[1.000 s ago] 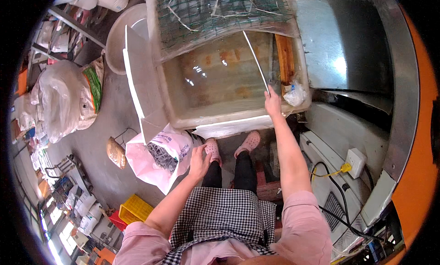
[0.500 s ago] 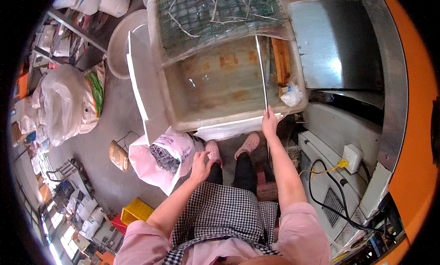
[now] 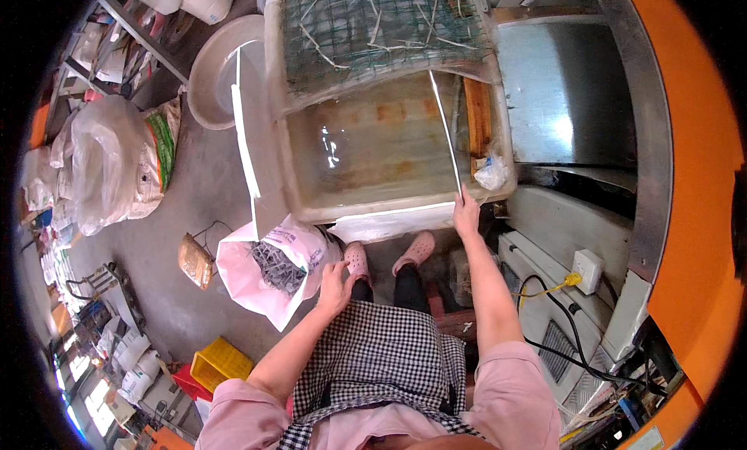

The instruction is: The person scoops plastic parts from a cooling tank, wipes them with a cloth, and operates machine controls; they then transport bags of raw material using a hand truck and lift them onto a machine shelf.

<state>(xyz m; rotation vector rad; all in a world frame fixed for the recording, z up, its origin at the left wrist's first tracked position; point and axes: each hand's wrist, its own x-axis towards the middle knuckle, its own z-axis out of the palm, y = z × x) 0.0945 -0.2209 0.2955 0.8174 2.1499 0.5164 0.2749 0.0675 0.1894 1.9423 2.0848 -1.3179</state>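
Change since earlier frames: right hand (image 3: 465, 214) has drawn nearer the person along the tub's near rim, and the rod now lies steeper, its far end further up the tub; left hand (image 3: 336, 283) keeps its place by the bag.

Head view, item held: long thin pale straight rod (image 3: 443, 133), near end pinched in the right hand's closed fingers, far end reaching over the water to the mesh edge.
Handling, judged: light, stiff, slim and probably wet, so likely to slip or swing; best gripped close to the near end, as now, with a second hold mid-length if it must be steadied.
Left hand: fingers loosely spread, resting at the mouth of the bag; whether it grips anything I cannot tell.
Container one: large rectangular beige tub (image 3: 311, 209), holding clear shallow water, rusty stains on the bottom.
Cover: green wire mesh (image 3: 366, 26) with pale straw strands across the tub's far half.
Container two: white plastic bag (image 3: 249, 283), open, holding dark tangled strips.
Container three: round pale basin (image 3: 206, 77) beyond the tub, contents unclear.
Tub corner: small crumpled clear bag (image 3: 492, 174).
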